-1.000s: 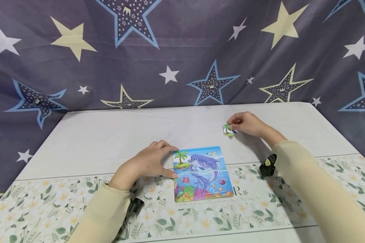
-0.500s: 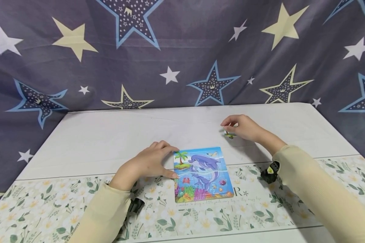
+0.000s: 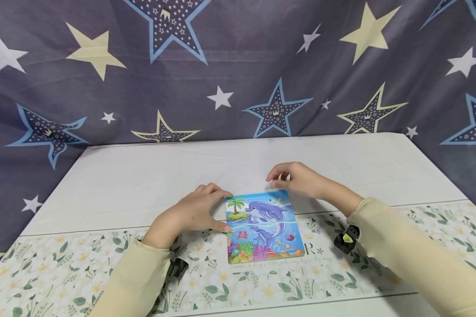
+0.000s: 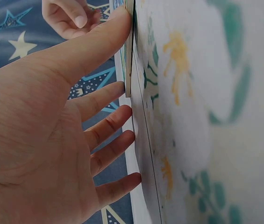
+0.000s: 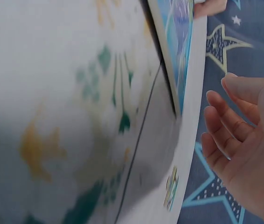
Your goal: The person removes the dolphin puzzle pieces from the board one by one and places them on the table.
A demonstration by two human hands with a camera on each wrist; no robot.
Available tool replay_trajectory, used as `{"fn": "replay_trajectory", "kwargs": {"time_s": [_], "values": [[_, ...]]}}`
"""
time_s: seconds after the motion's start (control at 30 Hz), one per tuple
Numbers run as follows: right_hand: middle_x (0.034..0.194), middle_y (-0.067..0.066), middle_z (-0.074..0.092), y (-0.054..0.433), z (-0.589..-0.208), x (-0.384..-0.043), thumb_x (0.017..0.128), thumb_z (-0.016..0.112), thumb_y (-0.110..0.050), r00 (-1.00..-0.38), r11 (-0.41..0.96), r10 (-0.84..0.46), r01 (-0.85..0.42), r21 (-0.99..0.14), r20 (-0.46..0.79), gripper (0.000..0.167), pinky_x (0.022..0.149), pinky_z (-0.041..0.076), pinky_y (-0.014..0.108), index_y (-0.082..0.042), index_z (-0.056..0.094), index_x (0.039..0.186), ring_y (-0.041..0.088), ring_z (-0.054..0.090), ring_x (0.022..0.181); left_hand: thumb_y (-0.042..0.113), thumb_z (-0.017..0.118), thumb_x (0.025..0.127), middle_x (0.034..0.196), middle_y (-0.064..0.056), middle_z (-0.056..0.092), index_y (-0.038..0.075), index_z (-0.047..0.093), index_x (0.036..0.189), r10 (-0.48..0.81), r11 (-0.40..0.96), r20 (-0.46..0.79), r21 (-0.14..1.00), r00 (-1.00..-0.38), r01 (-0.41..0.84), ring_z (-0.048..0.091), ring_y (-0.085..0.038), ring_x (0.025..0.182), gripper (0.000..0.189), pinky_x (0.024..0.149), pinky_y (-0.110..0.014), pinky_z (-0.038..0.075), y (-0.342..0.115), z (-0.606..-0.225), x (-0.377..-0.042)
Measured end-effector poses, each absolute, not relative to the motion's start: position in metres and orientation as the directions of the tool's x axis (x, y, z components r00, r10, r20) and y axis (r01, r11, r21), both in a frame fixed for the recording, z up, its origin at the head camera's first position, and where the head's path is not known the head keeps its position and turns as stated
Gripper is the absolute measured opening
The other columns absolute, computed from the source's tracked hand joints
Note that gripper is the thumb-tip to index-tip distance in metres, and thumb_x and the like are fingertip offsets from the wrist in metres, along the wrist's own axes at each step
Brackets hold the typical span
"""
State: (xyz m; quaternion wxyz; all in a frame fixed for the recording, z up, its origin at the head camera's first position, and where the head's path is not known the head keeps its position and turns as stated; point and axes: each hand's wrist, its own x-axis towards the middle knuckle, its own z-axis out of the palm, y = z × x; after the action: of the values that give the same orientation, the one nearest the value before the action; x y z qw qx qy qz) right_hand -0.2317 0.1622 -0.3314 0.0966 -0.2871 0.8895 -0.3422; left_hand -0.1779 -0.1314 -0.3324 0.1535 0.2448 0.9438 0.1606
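Note:
A square dolphin jigsaw puzzle (image 3: 262,229) lies flat on the table in the head view. My left hand (image 3: 194,209) is at its left side, thumb at the left edge and index finger at the upper left corner. In the left wrist view the fingers (image 4: 106,126) of that hand are spread and fairly straight. My right hand (image 3: 301,179) hovers by the puzzle's upper right corner, fingers loosely bent and nothing visible between them. In the right wrist view, a small colourful puzzle piece (image 5: 170,189) lies on the table apart from this hand; the head view hides it.
The white table (image 3: 162,171) carries a floral printed runner (image 3: 206,286) across its front part. Behind it hangs a dark star-patterned cloth (image 3: 238,57). A black wrist device (image 3: 347,240) sits under the right sleeve's cuff.
My right hand has let go of the puzzle piece at the back and moved left and nearer, to the puzzle's upper right corner. The left hand and the puzzle have stayed put.

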Motion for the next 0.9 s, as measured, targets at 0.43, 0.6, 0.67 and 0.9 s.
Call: {"fn": "replay_trajectory", "kwargs": {"time_s": [0.43,0.6,0.67,0.9], "values": [[0.091,-0.004,0.064,0.134,-0.335,-0.212,0.095,0.068,-0.013,-0.740,0.579,-0.672,-0.505,-0.640,-0.024,0.014,0.066,0.049,0.029,-0.010,0.070,0.109,0.012,0.054,0.073,0.053,0.080,0.078,0.141,-0.003,0.043,0.020,0.047,0.147,0.504,0.832,-0.213,0.381,-0.837,0.404,0.037,-0.029,0.134,0.084,0.109,-0.054,0.034,-0.131,-0.333,-0.178],[0.093,-0.004,0.062,0.123,-0.333,-0.206,0.092,0.072,-0.014,-0.721,0.591,-0.691,-0.523,-0.615,-0.052,0.019,0.067,0.048,0.029,-0.011,0.070,0.111,0.012,0.053,0.074,0.053,0.080,0.078,0.141,-0.004,0.043,0.020,0.047,0.147,0.503,0.833,-0.214,0.377,-0.837,0.404,0.037,-0.030,0.134,0.083,0.108,-0.054,0.034,-0.131,-0.333,-0.178],[0.093,-0.003,0.061,0.119,-0.333,-0.205,0.091,0.074,-0.014,-0.708,0.593,-0.704,-0.544,-0.593,-0.054,0.020,0.068,0.047,0.028,-0.011,0.071,0.110,0.012,0.052,0.075,0.053,0.080,0.078,0.141,-0.003,0.043,0.020,0.047,0.147,0.502,0.835,-0.215,0.374,-0.838,0.404,0.037,-0.030,0.134,0.083,0.108,-0.054,0.035,-0.131,-0.333,-0.178],[0.096,-0.002,0.058,0.110,-0.332,-0.205,0.088,0.077,-0.016,-0.669,0.609,-0.739,-0.616,-0.500,-0.076,0.028,0.073,0.046,0.028,-0.012,0.072,0.115,0.014,0.052,0.081,0.053,0.080,0.078,0.141,-0.004,0.043,0.019,0.047,0.148,0.504,0.834,-0.218,0.374,-0.836,0.405,0.037,-0.030,0.134,0.084,0.108,-0.055,0.035,-0.131,-0.331,-0.178]]}}
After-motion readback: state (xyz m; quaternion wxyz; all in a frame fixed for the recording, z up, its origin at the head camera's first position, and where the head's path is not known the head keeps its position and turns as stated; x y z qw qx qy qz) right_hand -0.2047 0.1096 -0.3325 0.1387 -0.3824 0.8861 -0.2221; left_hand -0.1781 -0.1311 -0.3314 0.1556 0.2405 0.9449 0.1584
